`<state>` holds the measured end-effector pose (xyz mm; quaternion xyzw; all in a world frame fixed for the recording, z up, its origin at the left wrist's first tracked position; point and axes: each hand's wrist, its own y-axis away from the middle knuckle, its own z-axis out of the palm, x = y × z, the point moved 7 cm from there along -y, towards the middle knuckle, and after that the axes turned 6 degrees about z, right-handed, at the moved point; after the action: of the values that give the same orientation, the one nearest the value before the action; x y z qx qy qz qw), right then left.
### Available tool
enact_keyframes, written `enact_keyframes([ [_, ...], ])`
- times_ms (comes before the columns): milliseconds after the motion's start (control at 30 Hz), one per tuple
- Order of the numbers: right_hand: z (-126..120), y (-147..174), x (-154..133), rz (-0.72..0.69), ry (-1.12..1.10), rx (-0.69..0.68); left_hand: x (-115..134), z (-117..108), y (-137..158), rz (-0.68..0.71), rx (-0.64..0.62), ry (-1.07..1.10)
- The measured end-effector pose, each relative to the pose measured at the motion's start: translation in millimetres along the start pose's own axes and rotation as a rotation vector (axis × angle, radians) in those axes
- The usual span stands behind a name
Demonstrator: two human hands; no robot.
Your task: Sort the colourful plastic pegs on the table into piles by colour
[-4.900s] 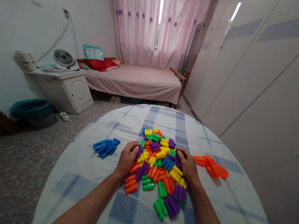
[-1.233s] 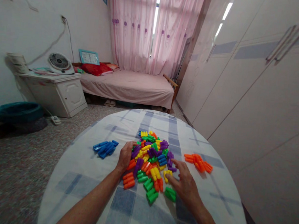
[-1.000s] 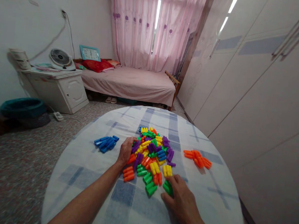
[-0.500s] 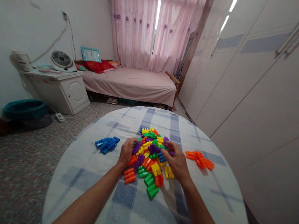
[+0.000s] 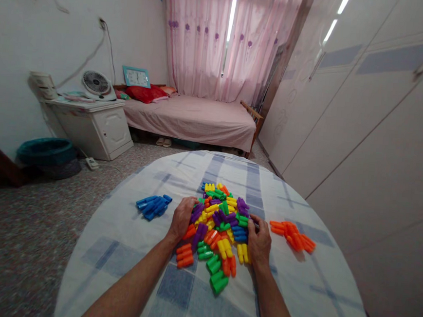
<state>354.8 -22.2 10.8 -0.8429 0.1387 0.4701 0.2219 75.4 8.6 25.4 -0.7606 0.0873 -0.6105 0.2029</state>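
A heap of plastic toy building blocks (image 5: 213, 210) in yellow, green, purple, orange and blue lies mid-table, each block shaped like joined tubes. My left hand (image 5: 184, 217) rests against the heap's left side, next to purple blocks; its fingers are loosely bent, the tips partly hidden, and no block shows in its grasp. My right hand (image 5: 259, 240) stands at the right side, fingers loosely curved, beside a blue block (image 5: 240, 234) and a yellow block (image 5: 242, 253). Separate piles of blue blocks (image 5: 153, 206) and orange blocks (image 5: 294, 236) lie left and right of the hands.
The round table wears a checked blue-and-white cloth (image 5: 114, 278). A bed (image 5: 196, 116) stands beyond it, white wardrobes (image 5: 373, 156) line the right, and a small cabinet (image 5: 113, 131) with a fan (image 5: 96, 83) and a teal-lined bin (image 5: 47, 153) are on the left.
My right hand has drawn back from over the heap to its right edge, uncovering blue, green and purple blocks. My left hand stays at the left side. The view has shifted slightly.
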Motion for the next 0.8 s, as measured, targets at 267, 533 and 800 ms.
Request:
enact_keyframes([
  [267,2,-2,-6,-0.005,0.032,-0.015,2,5,2,-0.016,-0.104,0.054],
  [533,2,-1,-7,0.002,0.043,-0.022,-3,-2,0,-0.044,-0.027,0.124],
  [800,3,-2,-6,-0.018,0.046,-0.011,43,-1,2,0.218,-0.099,-0.144],
])
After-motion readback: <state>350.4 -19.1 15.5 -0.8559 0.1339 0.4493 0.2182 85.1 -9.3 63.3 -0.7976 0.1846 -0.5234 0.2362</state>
